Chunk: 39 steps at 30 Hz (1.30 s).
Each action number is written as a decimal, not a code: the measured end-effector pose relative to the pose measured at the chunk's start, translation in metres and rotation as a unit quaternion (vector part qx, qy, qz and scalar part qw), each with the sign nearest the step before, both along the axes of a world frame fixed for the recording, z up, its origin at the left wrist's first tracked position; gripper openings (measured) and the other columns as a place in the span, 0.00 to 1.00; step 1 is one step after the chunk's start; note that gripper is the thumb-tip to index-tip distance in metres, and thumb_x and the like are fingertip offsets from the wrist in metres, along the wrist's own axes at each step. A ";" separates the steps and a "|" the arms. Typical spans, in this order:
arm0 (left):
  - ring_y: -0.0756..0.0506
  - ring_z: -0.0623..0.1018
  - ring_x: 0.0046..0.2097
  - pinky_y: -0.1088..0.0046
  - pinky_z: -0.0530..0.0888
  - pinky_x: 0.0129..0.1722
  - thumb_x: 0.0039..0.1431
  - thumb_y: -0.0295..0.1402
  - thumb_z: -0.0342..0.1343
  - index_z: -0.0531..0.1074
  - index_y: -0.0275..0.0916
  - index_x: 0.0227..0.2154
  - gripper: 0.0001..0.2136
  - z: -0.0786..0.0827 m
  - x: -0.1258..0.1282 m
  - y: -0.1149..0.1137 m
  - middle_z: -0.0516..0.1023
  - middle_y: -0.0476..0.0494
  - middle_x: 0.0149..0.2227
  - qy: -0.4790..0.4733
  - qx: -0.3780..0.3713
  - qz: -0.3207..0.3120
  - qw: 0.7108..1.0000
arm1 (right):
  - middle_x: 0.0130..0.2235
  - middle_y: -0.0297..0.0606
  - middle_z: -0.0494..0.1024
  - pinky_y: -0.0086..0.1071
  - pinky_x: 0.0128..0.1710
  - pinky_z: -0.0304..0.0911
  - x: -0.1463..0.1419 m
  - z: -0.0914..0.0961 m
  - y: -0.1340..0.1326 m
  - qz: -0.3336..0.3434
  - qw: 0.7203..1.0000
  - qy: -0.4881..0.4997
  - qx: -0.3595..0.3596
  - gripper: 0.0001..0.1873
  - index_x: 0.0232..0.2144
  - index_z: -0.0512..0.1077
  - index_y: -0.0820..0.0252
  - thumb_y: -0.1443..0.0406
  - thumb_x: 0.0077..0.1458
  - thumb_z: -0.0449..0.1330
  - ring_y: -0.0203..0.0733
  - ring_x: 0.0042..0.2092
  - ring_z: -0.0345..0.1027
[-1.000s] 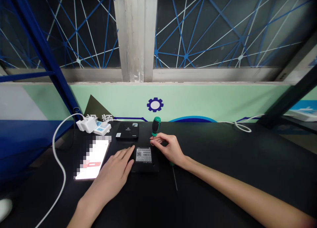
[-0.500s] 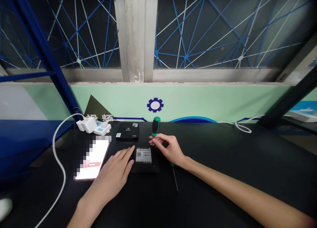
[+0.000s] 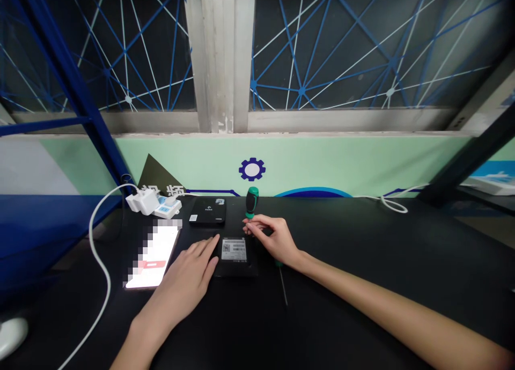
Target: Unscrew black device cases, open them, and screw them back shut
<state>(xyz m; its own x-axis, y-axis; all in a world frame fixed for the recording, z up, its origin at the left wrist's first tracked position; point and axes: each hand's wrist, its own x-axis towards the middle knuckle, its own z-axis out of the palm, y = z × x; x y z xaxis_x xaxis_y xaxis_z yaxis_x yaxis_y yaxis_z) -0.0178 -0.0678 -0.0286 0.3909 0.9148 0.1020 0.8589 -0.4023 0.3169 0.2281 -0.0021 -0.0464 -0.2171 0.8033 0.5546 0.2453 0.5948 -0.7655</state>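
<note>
Left to right, as I read it from the head camera. One white cable (image 3: 97, 263) loops down the left side of the black work table (image 3: 362, 257). One white rounded object (image 3: 11, 337) sits cut off at the lower left edge of my view; I cannot identify it. One white plug charger (image 3: 140, 201) touches one small white-and-blue device (image 3: 167, 207) near the far edge. One lit smartphone (image 3: 152, 257) lies face up, its screen pixelated.

Two flat black boxes: the far black box (image 3: 207, 211), and the nearer labelled black box (image 3: 241, 268), its long axis running away from me. My left hand (image 3: 181, 279) lies open, fingers apart, the fingertips at that box's left side.

One green-and-black screwdriver handle (image 3: 252, 201) stands just past the labelled box's far right corner, its long axis pointing away from me, slightly tilted. The right hand (image 3: 276, 242) is nearer to it, with the thumb and fingers drawn together at the handle's base. I cannot tell whether they hold it. One thin steel shaft (image 3: 285, 287) with a green collar lies beyond the right wrist; whether it belongs to that handle I cannot tell.

One coil of white cable (image 3: 392, 204) lies at the far right.
</note>
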 end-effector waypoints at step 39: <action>0.40 0.68 0.63 0.58 0.67 0.60 0.73 0.42 0.37 0.56 0.44 0.68 0.24 0.001 0.000 0.002 0.68 0.41 0.64 -0.011 0.013 -0.012 1.000 | 0.30 0.40 0.83 0.35 0.32 0.77 -0.003 -0.001 0.001 -0.019 0.999 0.048 -0.004 0.14 0.32 0.78 0.60 0.54 0.56 0.65 0.44 0.30 0.79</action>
<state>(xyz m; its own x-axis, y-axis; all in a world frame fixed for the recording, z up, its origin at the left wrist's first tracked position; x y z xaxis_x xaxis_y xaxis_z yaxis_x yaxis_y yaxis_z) -0.0173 -0.0657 -0.0275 0.4096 0.9023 0.1343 0.8419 -0.4306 0.3253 0.2247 -0.0015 -0.0476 -0.1315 0.8149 0.5645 0.1926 0.5796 -0.7918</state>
